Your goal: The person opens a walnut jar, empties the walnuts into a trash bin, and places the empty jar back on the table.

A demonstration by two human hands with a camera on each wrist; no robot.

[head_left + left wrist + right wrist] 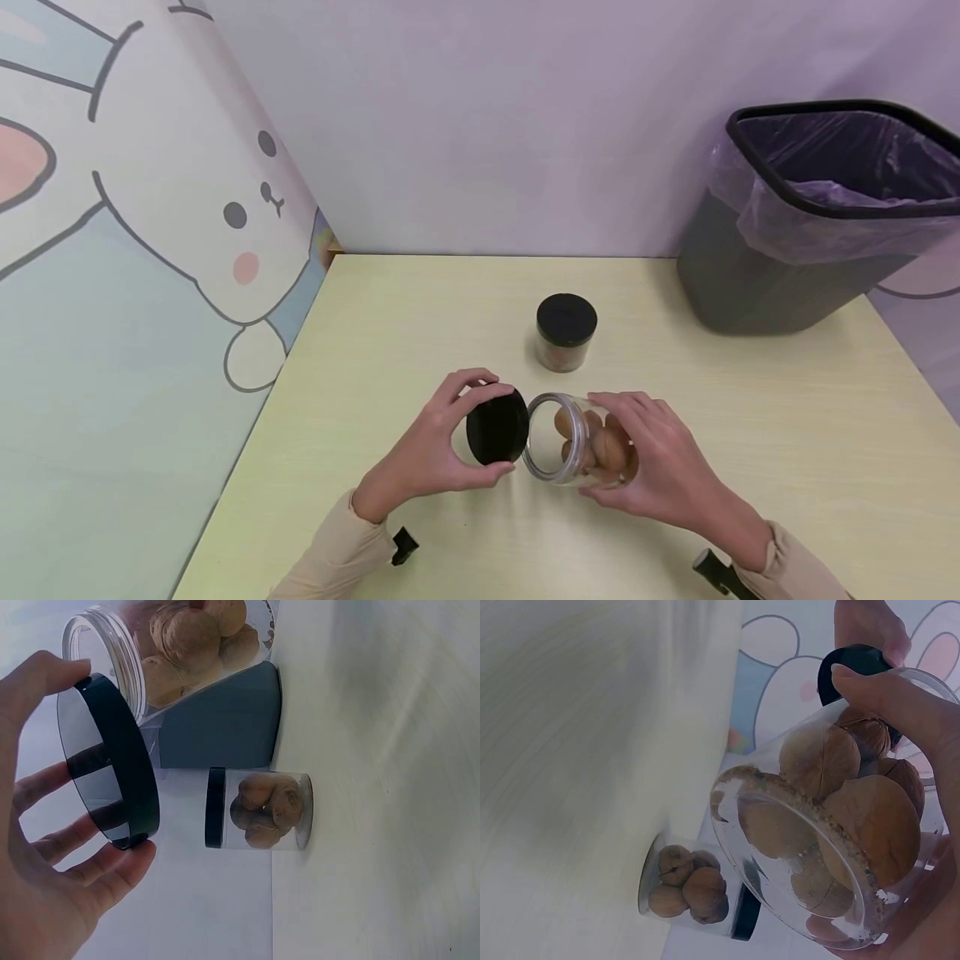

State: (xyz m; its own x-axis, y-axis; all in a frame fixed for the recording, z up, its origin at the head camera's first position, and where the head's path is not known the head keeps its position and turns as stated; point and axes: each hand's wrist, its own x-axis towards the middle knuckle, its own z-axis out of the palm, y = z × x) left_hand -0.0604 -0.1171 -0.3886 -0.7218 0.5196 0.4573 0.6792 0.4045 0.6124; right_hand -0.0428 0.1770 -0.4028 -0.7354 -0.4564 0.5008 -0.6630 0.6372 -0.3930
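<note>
My left hand [442, 442] grips a round black lid [497, 427] by its rim, just off the mouth of a clear jar. My right hand [645, 467] holds that clear jar [573, 440] on its side, low over the table; it is full of walnuts [855, 802] and its open mouth faces the lid. In the left wrist view the lid [112, 761] stands apart from the jar's threaded rim [105, 645]. A second, smaller walnut jar [566, 332] with a black lid on it stands upright behind my hands.
A dark waste bin [817, 212] lined with a purple bag stands at the table's back right. The pale wooden table [787, 433] meets a wall with a cartoon rabbit [187, 192] on the left and a lilac wall behind.
</note>
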